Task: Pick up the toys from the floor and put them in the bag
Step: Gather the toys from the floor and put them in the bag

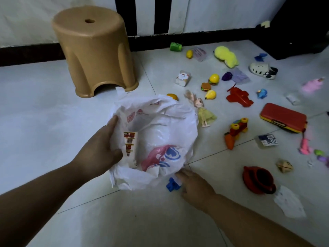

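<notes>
Right hand touches blue toy, grip unclear, while left hand grips white bag rim.

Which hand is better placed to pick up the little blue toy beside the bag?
The right hand: its fingers are right beside the blue toy, while the left hand grips the bag.

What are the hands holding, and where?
Left hand grips the white bag by its left rim. Right hand touches a small blue toy; a grip cannot be told.
</notes>
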The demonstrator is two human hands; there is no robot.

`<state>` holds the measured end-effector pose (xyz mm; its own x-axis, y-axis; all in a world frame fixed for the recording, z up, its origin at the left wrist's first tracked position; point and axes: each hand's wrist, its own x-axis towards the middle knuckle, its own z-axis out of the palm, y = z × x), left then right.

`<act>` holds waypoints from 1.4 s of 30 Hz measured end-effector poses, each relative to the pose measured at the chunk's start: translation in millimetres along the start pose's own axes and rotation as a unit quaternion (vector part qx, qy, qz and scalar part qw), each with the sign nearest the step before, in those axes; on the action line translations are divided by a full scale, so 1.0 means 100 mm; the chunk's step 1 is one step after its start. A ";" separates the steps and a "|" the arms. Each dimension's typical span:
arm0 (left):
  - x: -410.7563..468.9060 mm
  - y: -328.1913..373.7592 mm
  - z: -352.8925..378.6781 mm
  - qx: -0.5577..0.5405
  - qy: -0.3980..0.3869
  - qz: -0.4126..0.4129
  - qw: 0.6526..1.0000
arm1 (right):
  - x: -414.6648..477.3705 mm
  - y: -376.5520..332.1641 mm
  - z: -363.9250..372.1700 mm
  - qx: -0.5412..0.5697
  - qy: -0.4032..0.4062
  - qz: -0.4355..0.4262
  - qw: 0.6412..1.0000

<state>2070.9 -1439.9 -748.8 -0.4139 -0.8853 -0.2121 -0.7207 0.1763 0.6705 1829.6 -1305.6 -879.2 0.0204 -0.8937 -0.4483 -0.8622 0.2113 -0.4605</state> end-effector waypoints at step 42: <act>-0.09 0.10 0.27 0.035 -0.019 0.012 0.999 | -0.67 1.17 -1.02 0.073 0.250 0.297 0.919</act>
<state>2052.1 -1418.7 -759.7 -0.4507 -0.8640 -0.2245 -0.7472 0.2275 0.6245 1675.4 -1261.8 -824.9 -0.6981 -0.6664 -0.2617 -0.5687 0.7382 -0.3629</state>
